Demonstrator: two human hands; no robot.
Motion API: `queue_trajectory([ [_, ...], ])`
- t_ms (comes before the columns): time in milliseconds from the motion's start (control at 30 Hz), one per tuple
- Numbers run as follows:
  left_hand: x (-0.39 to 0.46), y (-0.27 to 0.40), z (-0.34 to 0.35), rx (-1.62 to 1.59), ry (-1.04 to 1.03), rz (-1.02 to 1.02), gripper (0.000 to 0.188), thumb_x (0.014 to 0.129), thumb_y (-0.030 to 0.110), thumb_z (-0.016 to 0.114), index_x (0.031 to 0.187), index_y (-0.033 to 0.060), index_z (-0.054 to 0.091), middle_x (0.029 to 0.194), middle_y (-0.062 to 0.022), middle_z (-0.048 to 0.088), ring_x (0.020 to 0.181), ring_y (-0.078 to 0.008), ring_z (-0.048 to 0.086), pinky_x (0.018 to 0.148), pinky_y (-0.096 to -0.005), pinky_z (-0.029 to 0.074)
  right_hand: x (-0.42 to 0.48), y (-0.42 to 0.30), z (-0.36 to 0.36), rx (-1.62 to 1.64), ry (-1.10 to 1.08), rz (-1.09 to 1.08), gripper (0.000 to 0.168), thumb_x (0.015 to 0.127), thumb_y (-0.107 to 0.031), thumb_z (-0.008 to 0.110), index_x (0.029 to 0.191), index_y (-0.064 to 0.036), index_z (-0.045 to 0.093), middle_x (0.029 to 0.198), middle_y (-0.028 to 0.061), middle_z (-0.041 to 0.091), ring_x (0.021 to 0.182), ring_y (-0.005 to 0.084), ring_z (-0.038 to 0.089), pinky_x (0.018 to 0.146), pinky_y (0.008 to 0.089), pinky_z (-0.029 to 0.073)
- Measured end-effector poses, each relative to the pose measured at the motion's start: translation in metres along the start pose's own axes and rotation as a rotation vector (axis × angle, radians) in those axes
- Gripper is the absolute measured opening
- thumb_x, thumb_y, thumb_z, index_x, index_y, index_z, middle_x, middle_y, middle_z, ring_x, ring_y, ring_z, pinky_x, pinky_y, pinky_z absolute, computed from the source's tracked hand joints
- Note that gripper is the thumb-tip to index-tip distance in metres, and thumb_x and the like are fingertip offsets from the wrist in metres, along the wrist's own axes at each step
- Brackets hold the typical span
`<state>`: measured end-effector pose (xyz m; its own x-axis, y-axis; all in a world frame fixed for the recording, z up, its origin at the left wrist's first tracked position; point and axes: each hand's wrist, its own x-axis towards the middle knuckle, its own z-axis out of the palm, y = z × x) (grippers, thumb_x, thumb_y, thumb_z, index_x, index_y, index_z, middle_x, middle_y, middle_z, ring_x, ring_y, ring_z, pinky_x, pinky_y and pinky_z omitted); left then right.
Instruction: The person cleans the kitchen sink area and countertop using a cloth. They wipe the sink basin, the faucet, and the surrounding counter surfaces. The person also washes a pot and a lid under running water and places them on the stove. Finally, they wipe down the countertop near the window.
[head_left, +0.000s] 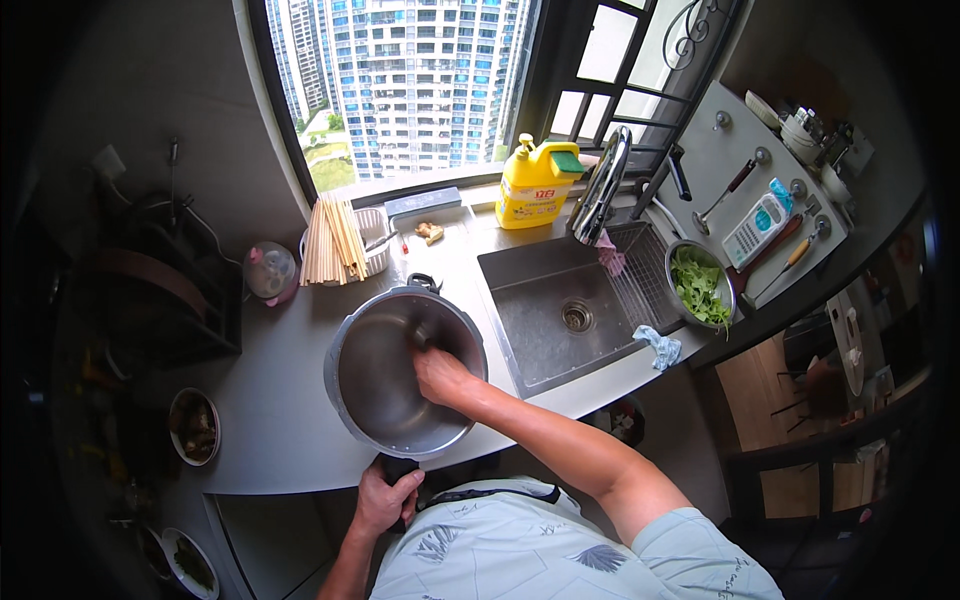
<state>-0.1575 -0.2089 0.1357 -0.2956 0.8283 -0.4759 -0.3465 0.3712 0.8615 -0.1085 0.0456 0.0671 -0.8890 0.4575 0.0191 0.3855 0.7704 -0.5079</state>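
Note:
A large metal pressure cooker pot (375, 352), without a lid, stands on the counter left of the sink, its opening towards me. My left hand (386, 499) is wrapped around its black handle (397, 471) at the counter's front edge. Inside the pot is my right hand (442, 375), its fingers curled near the inner wall around something dark and blurred that I cannot identify. A small black side handle (424, 282) sticks out at the pot's far rim.
Right of the pot lies the steel sink (547, 330) with its faucet (606, 180). A metal bowl of leafy greens (701, 289), a crumpled cloth (660, 346) and a yellow detergent jug (534, 187) stand around it. Chopsticks (334, 244) and ginger (429, 232) lie behind; a bowl of food (195, 426) sits left.

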Motion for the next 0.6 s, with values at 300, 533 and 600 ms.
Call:
queue_trajectory([
  [300, -0.009, -0.004, -0.006, 0.041, -0.046, 0.031, 0.019, 0.092, 0.010, 0.069, 0.088, -0.0018, 0.054, 0.056, -0.0044, 0.054, 0.038, -0.0133, 0.048, 0.036, -0.0300, 0.038, -0.014, -0.011, 0.001, 0.052, 0.186, -0.033, 0.057, 0.081, -0.001, 0.052, 0.136, 0.012, 0.048, 0.080, 0.0346, 0.065, 0.081, 0.0495, 0.067, 0.075, 0.0524, 0.057],
  [533, -0.020, -0.001, -0.005, 0.041, -0.023, 0.065, 0.019, 0.091, 0.009, 0.070, 0.091, -0.0026, 0.055, 0.057, -0.0048, 0.054, 0.038, -0.0136, 0.048, 0.036, -0.0300, 0.039, -0.014, -0.019, -0.008, 0.110, 0.072, 0.075, 0.070, 0.076, 0.004, 0.052, 0.145, 0.006, 0.043, 0.093, 0.0353, 0.066, 0.086, 0.0492, 0.067, 0.078, 0.0536, 0.056],
  [600, -0.021, -0.001, -0.005, 0.032, -0.020, 0.064, 0.019, 0.091, 0.009, 0.070, 0.091, -0.0030, 0.055, 0.057, -0.0049, 0.054, 0.038, -0.0136, 0.048, 0.036, -0.0299, 0.039, -0.013, -0.015, -0.007, 0.130, 0.026, 0.099, 0.070, 0.076, 0.004, 0.053, 0.145, 0.006, 0.044, 0.095, 0.0354, 0.066, 0.088, 0.0495, 0.067, 0.081, 0.0528, 0.055],
])
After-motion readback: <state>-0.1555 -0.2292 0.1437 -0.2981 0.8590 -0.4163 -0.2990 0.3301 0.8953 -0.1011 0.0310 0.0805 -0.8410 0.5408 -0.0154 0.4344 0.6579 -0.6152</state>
